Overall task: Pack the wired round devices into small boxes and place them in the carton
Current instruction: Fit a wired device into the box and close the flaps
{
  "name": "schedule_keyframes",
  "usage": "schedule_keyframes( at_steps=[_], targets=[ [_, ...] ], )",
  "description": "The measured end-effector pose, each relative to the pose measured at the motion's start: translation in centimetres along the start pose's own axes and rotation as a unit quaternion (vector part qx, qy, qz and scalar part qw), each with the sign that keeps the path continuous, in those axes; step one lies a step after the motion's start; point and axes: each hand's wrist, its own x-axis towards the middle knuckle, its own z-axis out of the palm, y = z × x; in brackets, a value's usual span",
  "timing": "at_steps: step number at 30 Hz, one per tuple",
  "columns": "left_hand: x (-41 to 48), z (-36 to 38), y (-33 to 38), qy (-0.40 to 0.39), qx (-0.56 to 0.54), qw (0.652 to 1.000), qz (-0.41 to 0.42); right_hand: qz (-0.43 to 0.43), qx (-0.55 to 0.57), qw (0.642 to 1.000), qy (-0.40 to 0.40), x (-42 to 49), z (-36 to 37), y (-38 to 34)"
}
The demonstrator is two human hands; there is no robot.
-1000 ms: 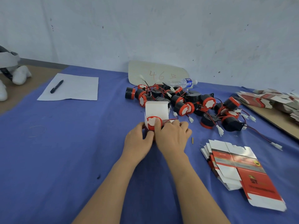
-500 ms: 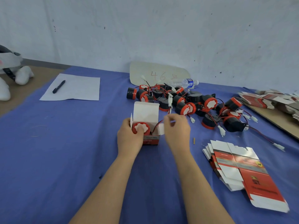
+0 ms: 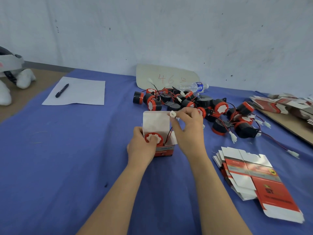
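1. Head view, the change: the right hand [image 3: 188, 131] is higher than half a second back, when it is low beside the box. Its thumb and forefinger now pinch the white connector [image 3: 173, 114] just above the edge of the raised lid flap [image 3: 155, 122]. The red-and-black wire [image 3: 169, 134] runs from it down into the box.
2. The left hand [image 3: 140, 146] keeps its hold: the fingers wrap round the small box [image 3: 163, 150] and the thumb presses on the white face of the round device [image 3: 153, 138], which sits in the box mouth.
3. What this means, as I judge it: the device is seated but its lead is still outside. The wire and connector have to be folded in beside the device before the lid can close. No carton is in view.
4. Around the box, a pile of loose devices [image 3: 186, 102] lies just behind it with the wires tangled. A stack of flat box blanks [image 3: 254, 175] lies to the right, and a water bottle [image 3: 193, 86] and a card marked "46" [image 3: 166, 78] sit behind the pile. Well to the left there is a sheet of paper [image 3: 81, 92] with a pen [image 3: 62, 90] on it.
5. In the way: the pile's stray connectors lie near the right hand, so the lifted lead could snag on them. The wire could also get pinched under the flap.
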Motion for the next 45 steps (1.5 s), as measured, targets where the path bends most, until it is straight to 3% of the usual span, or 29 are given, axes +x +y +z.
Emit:
schedule_keyframes(
  at_steps=[3,6,8,13,17,21,33,41,45],
  targets=[
    [-0.2,0.1,0.1,0.007,0.015,1.000,0.004,0.016,0.019,0.995,-0.098,-0.3,-1.6,-1.3],
    [-0.3,0.1,0.1,0.009,0.013,1.000,0.011,0.070,0.071,0.951,-0.291,-0.7,-3.3,-2.6],
    [-0.3,0.1,0.2,0.012,0.012,1.000,0.005,0.080,0.037,0.932,-0.352,-1.0,-3.9,-3.3],
    [-0.1,0.1,0.1,0.013,0.019,1.000,0.012,0.050,-0.113,0.947,-0.297,-0.6,-3.8,-2.7],
    [-0.1,0.1,0.2,0.016,0.032,0.999,0.009,0.106,-0.121,0.961,-0.226,-0.1,-3.4,-1.9],
    [-0.2,0.1,0.1,0.017,0.028,0.999,0.014,0.053,-0.100,0.988,-0.110,0.1,-1.7,-2.4],
    [-0.3,0.2,0.0,0.029,0.019,0.999,0.018,0.044,-0.111,0.976,-0.184,-1.8,0.1,-1.0],
    [-0.1,0.3,-0.1,0.031,0.021,0.999,0.023,0.049,-0.168,0.973,-0.149,-1.9,0.7,-0.5],
    [-0.1,0.3,-0.1,0.032,0.022,0.999,0.021,0.074,-0.112,0.983,-0.121,-2.0,0.8,-0.4]
  ],
)
